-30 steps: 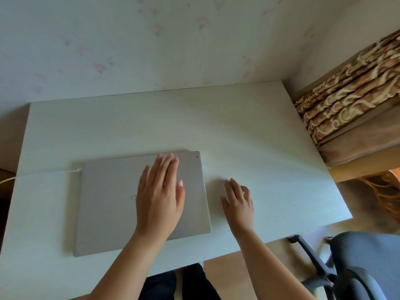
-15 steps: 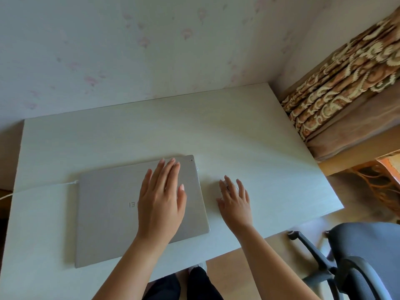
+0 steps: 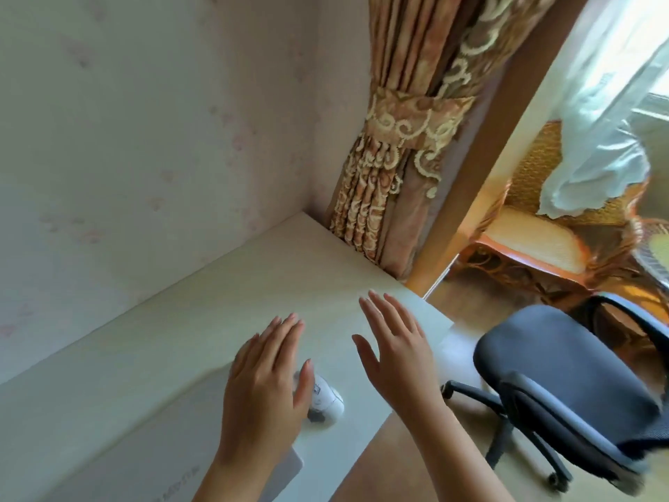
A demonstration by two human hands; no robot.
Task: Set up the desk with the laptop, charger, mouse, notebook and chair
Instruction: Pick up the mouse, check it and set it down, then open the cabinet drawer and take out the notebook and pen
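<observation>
A closed grey laptop (image 3: 152, 440) lies on the pale desk (image 3: 202, 320) at the lower left. My left hand (image 3: 264, 385) hovers flat over the laptop's right edge, fingers apart, holding nothing. A white mouse (image 3: 325, 398) sits on the desk just right of the laptop, partly hidden by my left thumb. My right hand (image 3: 394, 353) is lifted above the desk's right end, fingers spread and empty. The grey office chair (image 3: 557, 385) stands on the floor to the right of the desk. No charger or notebook is in view.
A patterned curtain (image 3: 405, 150) hangs at the desk's far right corner beside a wooden door frame (image 3: 481, 168). A wicker seat (image 3: 535, 248) and a white sheer curtain (image 3: 608, 114) lie beyond it. A wall runs along the desk's far side.
My view has swung to the right, toward the chair. My right hand has lifted off the mouse, which now shows on the desk. My left hand has slid to the laptop's right edge.
</observation>
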